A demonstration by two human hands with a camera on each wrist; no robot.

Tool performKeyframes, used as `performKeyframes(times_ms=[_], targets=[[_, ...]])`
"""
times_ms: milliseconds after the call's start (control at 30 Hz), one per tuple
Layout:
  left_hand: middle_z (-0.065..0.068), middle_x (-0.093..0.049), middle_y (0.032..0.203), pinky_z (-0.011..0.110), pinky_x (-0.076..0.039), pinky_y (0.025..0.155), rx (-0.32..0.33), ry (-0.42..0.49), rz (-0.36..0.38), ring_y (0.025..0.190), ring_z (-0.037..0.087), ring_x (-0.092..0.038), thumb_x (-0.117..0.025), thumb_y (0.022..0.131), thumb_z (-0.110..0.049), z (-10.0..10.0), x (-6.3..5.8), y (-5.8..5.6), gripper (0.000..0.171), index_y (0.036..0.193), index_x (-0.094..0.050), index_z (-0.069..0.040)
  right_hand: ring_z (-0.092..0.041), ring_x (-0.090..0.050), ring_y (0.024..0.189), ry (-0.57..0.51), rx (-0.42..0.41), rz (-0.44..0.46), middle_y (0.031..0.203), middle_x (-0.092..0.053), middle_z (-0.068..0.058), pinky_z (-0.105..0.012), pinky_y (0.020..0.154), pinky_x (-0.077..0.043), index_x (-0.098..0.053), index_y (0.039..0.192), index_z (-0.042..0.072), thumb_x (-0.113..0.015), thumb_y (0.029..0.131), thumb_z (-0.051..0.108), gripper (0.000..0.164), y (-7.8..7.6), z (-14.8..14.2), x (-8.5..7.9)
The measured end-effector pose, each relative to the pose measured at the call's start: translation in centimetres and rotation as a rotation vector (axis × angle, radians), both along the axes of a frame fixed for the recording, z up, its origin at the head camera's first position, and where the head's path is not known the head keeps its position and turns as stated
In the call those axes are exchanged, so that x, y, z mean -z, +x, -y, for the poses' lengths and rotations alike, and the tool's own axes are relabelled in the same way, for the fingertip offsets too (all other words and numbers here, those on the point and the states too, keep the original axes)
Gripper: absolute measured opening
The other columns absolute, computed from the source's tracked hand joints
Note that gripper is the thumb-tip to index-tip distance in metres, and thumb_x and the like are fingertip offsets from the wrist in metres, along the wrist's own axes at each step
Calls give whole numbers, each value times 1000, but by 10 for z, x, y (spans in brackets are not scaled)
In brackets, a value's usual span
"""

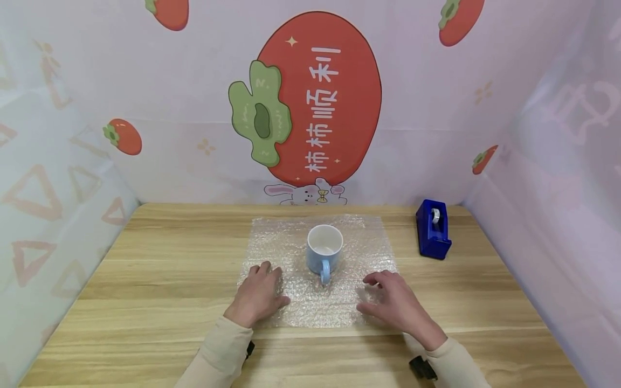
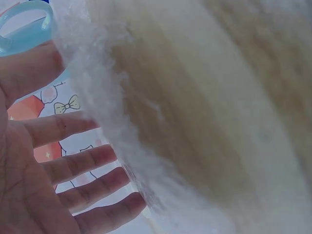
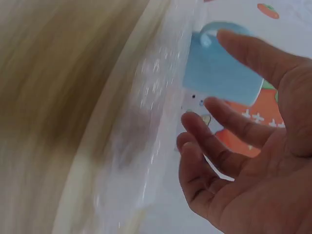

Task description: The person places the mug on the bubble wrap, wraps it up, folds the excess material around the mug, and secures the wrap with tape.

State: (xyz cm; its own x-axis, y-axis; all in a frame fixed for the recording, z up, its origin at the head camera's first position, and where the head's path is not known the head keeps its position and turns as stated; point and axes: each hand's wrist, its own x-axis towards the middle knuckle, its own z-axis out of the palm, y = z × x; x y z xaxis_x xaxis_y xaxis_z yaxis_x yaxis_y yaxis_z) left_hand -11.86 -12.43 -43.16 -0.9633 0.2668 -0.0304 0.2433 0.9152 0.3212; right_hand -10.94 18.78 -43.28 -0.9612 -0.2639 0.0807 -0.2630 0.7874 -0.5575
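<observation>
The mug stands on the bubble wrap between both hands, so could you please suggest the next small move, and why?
I would probably have the left hand pinch the left edge of the bubble wrap: it is at that edge, holding nothing; the right hand is likewise empty by the right edge; and the mug stands upright near the sheet's middle.
</observation>
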Motion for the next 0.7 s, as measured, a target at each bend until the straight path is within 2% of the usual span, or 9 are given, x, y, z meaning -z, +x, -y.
performKeyframes(times_ms=[133, 233, 333, 467, 700], targets=[[28, -55, 131, 59, -49, 97, 3, -11, -4, 122, 50, -51, -87, 80, -31, 0, 0, 0, 61, 124, -65, 4, -27, -53, 104, 136, -68, -55, 111, -63, -5, -45, 87, -45, -71, 116, 12, -96, 63, 34, 63, 4, -19, -1], [28, -56, 130, 58, -49, 96, 7, -16, -13, 121, 50, -51, -87, 80, -31, 0, 0, 0, 60, 124, -65, 3, -30, -51, 110, 196, -107, -46, 117, -60, -5, -52, 89, -44, -70, 121, 15, -97, 59, 37, 71, 6, -31, -1], [27, -57, 128, 58, -50, 95, 12, -21, -19, 120, 49, -52, -87, 79, -32, 0, 0, 0, 60, 123, -65, 3, -33, -50, 115, 221, -145, -16, 122, -58, -5, -60, 92, -42, -69, 123, 19, -97, 60, 38, 72, 7, -42, 0], [26, -57, 128, 58, -51, 94, 13, -30, -16, 120, 49, -52, -87, 80, -33, 1, -1, 0, 60, 123, -65, 3, -37, -51, 118, 213, -194, 15, 125, -57, -7, -64, 97, -41, -69, 123, 22, -95, 65, 34, 64, 5, -51, 0], [25, -57, 129, 56, -51, 94, 17, -43, -5, 121, 47, -52, -86, 80, -35, 2, -1, 0, 61, 125, -65, 1, -34, -56, 111, 235, -265, -38, 120, -61, -9, -55, 92, -50, -72, 119, 14, -87, 78, 16, 44, 2, -53, 0]])
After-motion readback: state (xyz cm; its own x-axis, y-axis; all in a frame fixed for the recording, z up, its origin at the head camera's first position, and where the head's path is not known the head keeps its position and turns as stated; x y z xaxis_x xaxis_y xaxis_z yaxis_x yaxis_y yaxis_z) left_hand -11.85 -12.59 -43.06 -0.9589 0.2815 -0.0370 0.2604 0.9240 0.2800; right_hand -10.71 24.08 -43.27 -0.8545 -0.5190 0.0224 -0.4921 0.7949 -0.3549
